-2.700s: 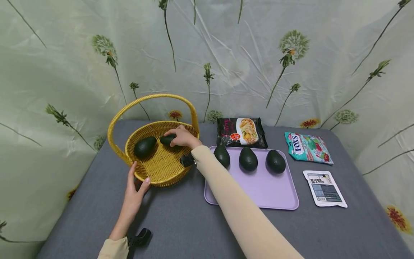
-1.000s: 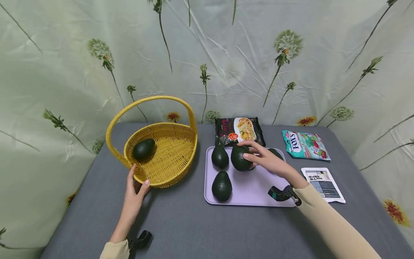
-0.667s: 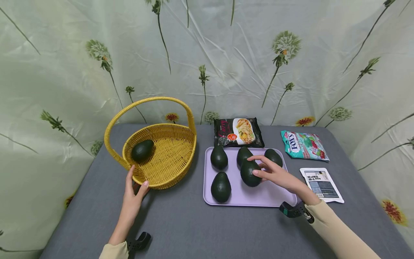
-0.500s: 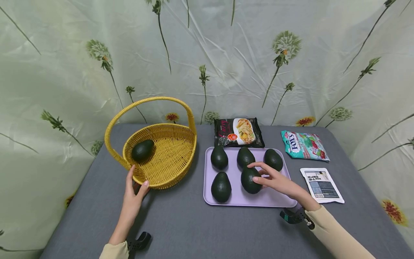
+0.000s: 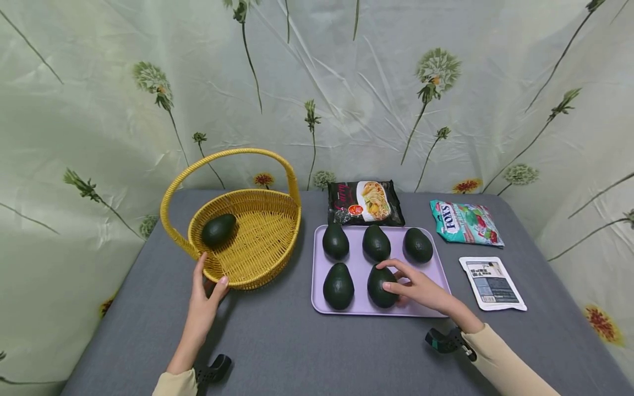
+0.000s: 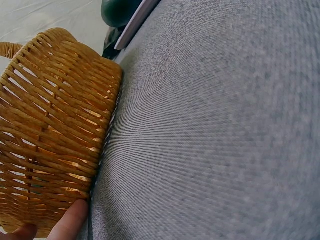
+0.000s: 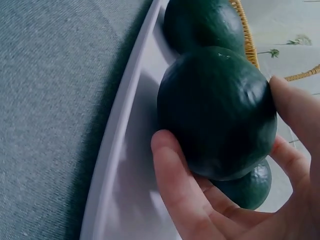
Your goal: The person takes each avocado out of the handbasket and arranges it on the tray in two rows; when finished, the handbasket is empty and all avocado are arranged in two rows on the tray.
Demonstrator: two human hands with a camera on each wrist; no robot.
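My right hand (image 5: 413,287) grips a dark green avocado (image 5: 380,290) at the front middle of the lilac tray (image 5: 416,309), thumb and fingers on its sides. In the right wrist view the avocado (image 7: 215,115) sits between thumb and fingertips, close over the tray. Several other avocados stand in the tray, one of them an avocado (image 5: 339,287) just left of the held one. My left hand (image 5: 204,302) touches the near left outer wall of a yellow wicker basket (image 5: 257,269) with spread, fairly straight fingers. A single avocado (image 5: 219,230) lies in the basket's left side.
Behind the tray lies a black noodle packet (image 5: 365,203). To the right are a teal candy bag (image 5: 466,223) and a white pouch with a printed label (image 5: 493,283). The basket's tall handle (image 5: 238,151) arches up before a floral curtain (image 5: 346,99).
The right hand leaves the basket, where one avocado now lies instead of two, and appears over the tray with an avocado, lowering it toward the front row. The left hand stays at the basket.
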